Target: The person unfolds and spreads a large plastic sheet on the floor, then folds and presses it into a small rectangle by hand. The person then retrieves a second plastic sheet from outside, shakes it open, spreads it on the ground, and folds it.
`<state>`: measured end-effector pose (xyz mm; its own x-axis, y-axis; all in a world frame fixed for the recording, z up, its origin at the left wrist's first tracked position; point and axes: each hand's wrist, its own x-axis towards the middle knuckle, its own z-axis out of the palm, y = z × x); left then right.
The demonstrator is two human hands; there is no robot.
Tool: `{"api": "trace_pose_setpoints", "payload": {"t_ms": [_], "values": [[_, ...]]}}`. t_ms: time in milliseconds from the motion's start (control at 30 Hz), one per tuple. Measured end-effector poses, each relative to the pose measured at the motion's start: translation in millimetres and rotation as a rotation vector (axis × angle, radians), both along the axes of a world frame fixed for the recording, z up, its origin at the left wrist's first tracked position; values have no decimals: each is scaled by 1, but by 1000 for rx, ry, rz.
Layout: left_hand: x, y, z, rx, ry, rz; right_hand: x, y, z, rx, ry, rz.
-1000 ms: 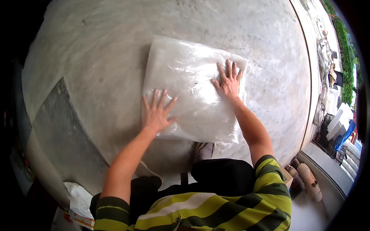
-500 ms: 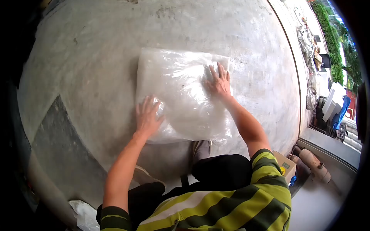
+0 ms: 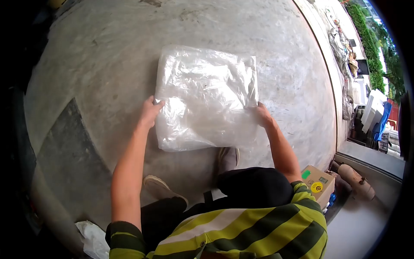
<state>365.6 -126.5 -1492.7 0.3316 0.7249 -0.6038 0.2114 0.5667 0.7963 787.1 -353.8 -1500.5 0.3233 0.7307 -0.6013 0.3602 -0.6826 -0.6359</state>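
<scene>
A folded clear plastic sheet (image 3: 207, 99), thick and shiny with a roughly square outline, is in front of me above the concrete floor. On its left edge my left hand (image 3: 151, 111) grips it, thumb on top and the other fingers underneath, out of sight. My right hand (image 3: 262, 115) holds the opposite edge; most of its fingers are hidden beneath or behind the plastic. Whether the sheet is fully off the floor I cannot tell.
Grey concrete floor (image 3: 108, 64) surrounds the sheet, with a darker patch (image 3: 69, 138) at left. My shoes (image 3: 161, 190) are just below. A cardboard box (image 3: 318, 185) and a brown cylinder (image 3: 355, 181) stand at right. A white plastic bag (image 3: 92, 239) lies at lower left.
Both hands have slid from flat on top of the plastic sheet to its left and right edges and closed on it. The sheet has shifted slightly away from me.
</scene>
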Motion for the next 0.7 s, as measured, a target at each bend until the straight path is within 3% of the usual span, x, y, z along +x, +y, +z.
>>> {"api": "trace_pose_setpoints", "payload": {"t_ms": [67,100,133,200,267,333,367,400,433,467,500,533,600,700], "values": [[-6,0,10,119,17,3,-31,26,69,0,189,-328],[-10,0,12,228,34,-4,-33,31,82,-58,75,-286],[-23,9,2,286,-11,-13,-28,32,73,38,198,-270],[-40,26,20,315,0,13,-52,60,111,101,469,-365],[-62,41,36,332,102,-9,-76,75,117,123,516,-359],[-72,48,41,355,216,-16,-95,90,118,-108,114,-270],[-74,48,30,460,434,-16,-85,87,96,-152,530,-316],[-82,50,17,559,658,-11,-81,84,60,-118,480,-171],[-92,50,3,448,647,-25,-77,81,26,-76,423,-34],[-92,40,20,277,453,22,-97,86,37,-202,497,-283],[-101,41,11,173,329,74,-103,87,33,-89,271,-166],[-103,40,12,65,201,117,-110,87,36,-91,281,-164],[-109,35,15,84,152,143,-119,85,43,100,43,-172],[-102,37,30,155,117,129,-118,80,36,-50,75,-231]]}}
